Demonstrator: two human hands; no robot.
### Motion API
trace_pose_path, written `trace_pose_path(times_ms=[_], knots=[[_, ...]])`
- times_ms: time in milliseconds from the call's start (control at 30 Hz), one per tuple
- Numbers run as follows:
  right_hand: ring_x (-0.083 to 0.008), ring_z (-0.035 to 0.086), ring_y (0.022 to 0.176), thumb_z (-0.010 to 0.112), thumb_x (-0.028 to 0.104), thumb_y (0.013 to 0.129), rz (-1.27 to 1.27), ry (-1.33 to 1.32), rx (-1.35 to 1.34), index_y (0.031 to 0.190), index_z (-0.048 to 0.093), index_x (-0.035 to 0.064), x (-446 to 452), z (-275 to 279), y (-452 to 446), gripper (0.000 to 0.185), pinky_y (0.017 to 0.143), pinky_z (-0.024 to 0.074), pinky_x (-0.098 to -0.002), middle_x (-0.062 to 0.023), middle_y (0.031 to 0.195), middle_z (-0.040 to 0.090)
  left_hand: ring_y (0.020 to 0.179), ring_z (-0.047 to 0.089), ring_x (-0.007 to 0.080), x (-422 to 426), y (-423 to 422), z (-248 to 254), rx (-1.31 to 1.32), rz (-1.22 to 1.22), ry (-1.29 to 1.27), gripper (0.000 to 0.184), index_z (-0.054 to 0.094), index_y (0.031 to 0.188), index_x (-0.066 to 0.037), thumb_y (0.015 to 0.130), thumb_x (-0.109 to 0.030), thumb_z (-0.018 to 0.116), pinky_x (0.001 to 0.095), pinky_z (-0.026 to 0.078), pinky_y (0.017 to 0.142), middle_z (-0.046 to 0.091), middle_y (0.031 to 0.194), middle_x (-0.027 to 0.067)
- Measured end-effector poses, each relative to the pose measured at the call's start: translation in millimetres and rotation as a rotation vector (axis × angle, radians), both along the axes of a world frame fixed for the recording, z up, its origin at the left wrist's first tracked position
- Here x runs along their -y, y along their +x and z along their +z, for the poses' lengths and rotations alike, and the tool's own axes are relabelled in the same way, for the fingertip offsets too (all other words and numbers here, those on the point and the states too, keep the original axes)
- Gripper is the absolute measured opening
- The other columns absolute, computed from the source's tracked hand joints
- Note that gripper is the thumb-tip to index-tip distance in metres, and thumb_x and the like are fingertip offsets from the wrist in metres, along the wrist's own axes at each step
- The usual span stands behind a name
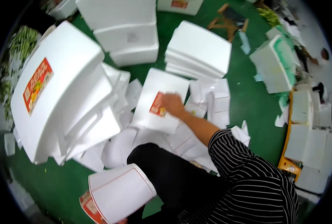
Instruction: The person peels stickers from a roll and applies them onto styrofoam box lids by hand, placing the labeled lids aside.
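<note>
My right hand (172, 104) is at a red printed label (158, 105) on a white foam lid (148, 89). Its fingers look curled and closed, pressed against the label's right side; blur softens their outline. At the bottom edge, only a bit of my left hand (122, 221) shows, gripping the lower end of a wide roll of labels (123, 192). The roll is white on its outside, with red printing at its left end. White backing paper (117, 149) lies in loose folds under and around the lid.
A leaning stack of white foam lids (67, 56) rises on the left, its top one labelled. More lids (201, 46) are piled ahead, beside stacked foam boxes (127, 37). A small wooden stool (231, 18) stands farther off. A foam box with green lining (274, 65) sits right.
</note>
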State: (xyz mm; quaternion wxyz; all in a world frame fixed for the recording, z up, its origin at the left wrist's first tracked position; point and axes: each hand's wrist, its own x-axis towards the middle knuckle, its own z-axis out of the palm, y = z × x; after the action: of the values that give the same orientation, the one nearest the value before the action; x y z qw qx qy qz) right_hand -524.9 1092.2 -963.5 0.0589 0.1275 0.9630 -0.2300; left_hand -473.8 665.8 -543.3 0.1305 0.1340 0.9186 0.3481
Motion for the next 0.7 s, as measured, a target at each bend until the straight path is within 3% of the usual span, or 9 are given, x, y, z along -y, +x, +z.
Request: trace_pose_path(times_ms=[67, 133, 167, 267, 333, 433, 533, 600, 700], knots=[[-0.039, 0.063, 0.1, 0.053, 0.033, 0.097, -0.297, -0.187, -0.264, 0.11, 0.067, 0.009, 34, -33, 48, 0.031, 0.09, 0.0489, -0.0476, -0.0157, 0.108, 0.068, 0.074, 0.065, 0.0273, -16, -19, 14, -0.132, -0.264, 0.097, 0.022, 0.072, 0.098, -0.001, 0.077, -0.002, 0.078, 0.0353, 0.05, 0.066, 0.07, 0.094, 0.0164], [-0.0355, 0.064, 0.103, 0.048, 0.036, 0.1, -0.184, -0.405, 0.186, 0.11, 0.066, 0.007, 55, 18, 105, 0.035, 0.09, 0.0494, -0.0469, -0.0193, 0.11, 0.068, 0.089, 0.069, 0.037, -8, -27, 14, -0.036, -0.42, 0.121, 0.025, 0.073, 0.101, -0.003, 0.076, -0.002, 0.078, 0.0388, 0.053, 0.075, 0.069, 0.106, 0.0229], [-0.0365, 0.064, 0.103, 0.049, 0.039, 0.1, -0.213, -0.432, 0.371, 0.11, 0.067, 0.0076, 71, 59, 133, 0.038, 0.09, 0.0496, -0.0462, -0.0185, 0.11, 0.068, 0.079, 0.067, 0.0389, -21, -38, 15, -0.099, -0.461, 0.189, 0.022, 0.074, 0.1, -0.005, 0.077, -0.003, 0.077, 0.0384, 0.052, 0.069, 0.07, 0.1, 0.0217], [-0.0367, 0.064, 0.105, 0.056, 0.045, 0.095, -0.402, -0.526, 0.53, 0.115, 0.069, 0.009, 114, 118, 222, 0.043, 0.094, 0.0493, -0.0444, -0.0176, 0.11, 0.07, 0.062, 0.062, 0.028, -23, -80, 4, -0.043, -0.625, 0.204, 0.017, 0.073, 0.096, -0.002, 0.081, -0.006, 0.077, 0.0349, 0.047, 0.058, 0.072, 0.091, 0.0174], [-0.0336, 0.067, 0.101, 0.06, 0.04, 0.094, -0.519, -0.546, 0.515, 0.111, 0.07, 0.0073, 128, 196, 239, 0.038, 0.089, 0.0519, -0.041, -0.0166, 0.109, 0.071, 0.085, 0.062, 0.0144, -20, -94, -30, 0.159, -0.489, 0.33, 0.034, 0.062, 0.113, 0.004, 0.085, -0.009, 0.075, 0.0279, 0.051, 0.077, 0.067, 0.096, 0.0056], [-0.0313, 0.069, 0.097, 0.061, 0.04, 0.094, -0.662, -0.572, 0.389, 0.111, 0.069, 0.006, 134, 295, 228, 0.039, 0.085, 0.0534, -0.0384, -0.016, 0.106, 0.072, 0.085, 0.062, 0.0144, -26, -89, -52, 0.516, -0.039, 0.544, 0.029, 0.065, 0.111, 0.003, 0.085, -0.004, 0.074, 0.0285, 0.051, 0.077, 0.068, 0.097, 0.0069], [-0.0281, 0.068, 0.102, 0.06, 0.04, 0.097, -0.642, -0.718, 0.283, 0.119, 0.065, 0.0042, 131, 440, 193, 0.042, 0.089, 0.0524, -0.0374, -0.0155, 0.111, 0.071, 0.087, 0.061, 0.0142, -34, -62, 22, 0.66, 0.267, 0.742, 0.026, 0.066, 0.109, 0.005, 0.084, 0.0, 0.074, 0.0293, 0.051, 0.08, 0.068, 0.101, 0.0081], [-0.0262, 0.066, 0.11, 0.062, 0.04, 0.097, -0.585, -1.032, 0.266, 0.131, 0.058, 0.0056, 140, 516, 191, 0.049, 0.095, 0.0503, -0.0363, -0.0142, 0.119, 0.069, 0.087, 0.061, 0.0138, -32, -42, 96, 0.68, 0.276, 0.758, 0.027, 0.066, 0.109, 0.005, 0.084, 0.0, 0.075, 0.0295, 0.05, 0.081, 0.068, 0.101, 0.008], [-0.0266, 0.063, 0.115, 0.066, 0.042, 0.094, -0.219, -0.906, -0.016, 0.143, 0.047, 0.0081, 154, 640, 190, 0.063, 0.099, 0.0477, -0.0363, -0.0137, 0.125, 0.067, 0.088, 0.062, 0.0146, -26, -23, 194, 0.546, 0.057, 0.627, 0.022, 0.065, 0.104, 0.004, 0.085, -0.004, 0.073, 0.0299, 0.052, 0.079, 0.067, 0.099, 0.0075]])
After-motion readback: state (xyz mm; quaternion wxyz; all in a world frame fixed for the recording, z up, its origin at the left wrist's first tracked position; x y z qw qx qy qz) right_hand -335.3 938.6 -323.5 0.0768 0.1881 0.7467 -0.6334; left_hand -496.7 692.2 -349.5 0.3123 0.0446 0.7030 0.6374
